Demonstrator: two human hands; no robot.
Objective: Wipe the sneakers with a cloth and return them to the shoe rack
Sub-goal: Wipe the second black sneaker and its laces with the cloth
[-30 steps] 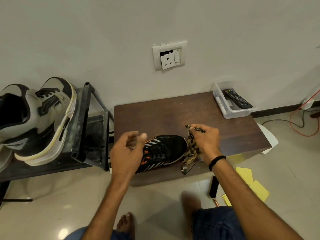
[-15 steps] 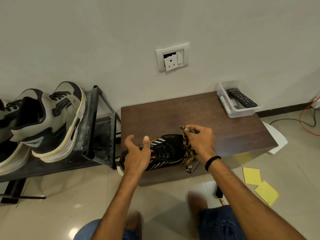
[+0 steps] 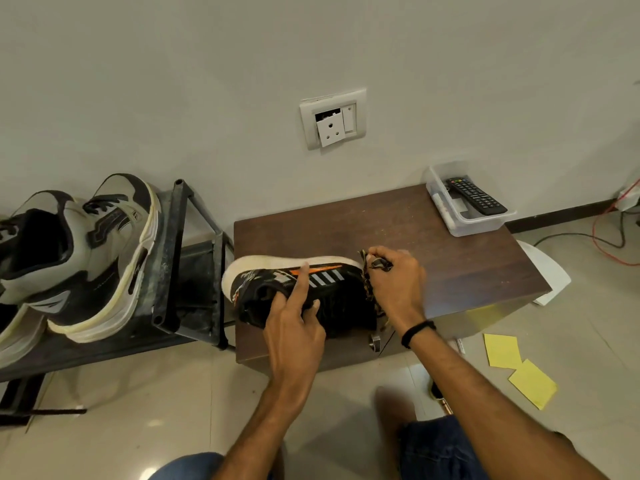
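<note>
A black sneaker (image 3: 332, 285) with white stripes, orange accents and a white sole lies tipped on its side on the dark wooden table (image 3: 433, 244), sole facing the wall. My left hand (image 3: 294, 323) grips its collar, index finger stretched along the upper. My right hand (image 3: 394, 285) holds a patterned brown cloth (image 3: 369, 289) bunched against the sneaker's toe. On the black metal shoe rack (image 3: 180, 271) to the left stands a pair of grey and black sneakers (image 3: 86, 251).
A clear plastic tray (image 3: 464, 223) with a remote control (image 3: 476, 200) sits at the table's far right corner. Yellow paper notes (image 3: 516, 365) lie on the tiled floor to the right. Red and black cables (image 3: 609, 237) run along the floor. A wall socket (image 3: 332, 123) hangs above.
My left hand has closed on the sneaker's collar and tipped the shoe onto its side, sole toward the wall. My right hand has stayed at the toe with the cloth.
</note>
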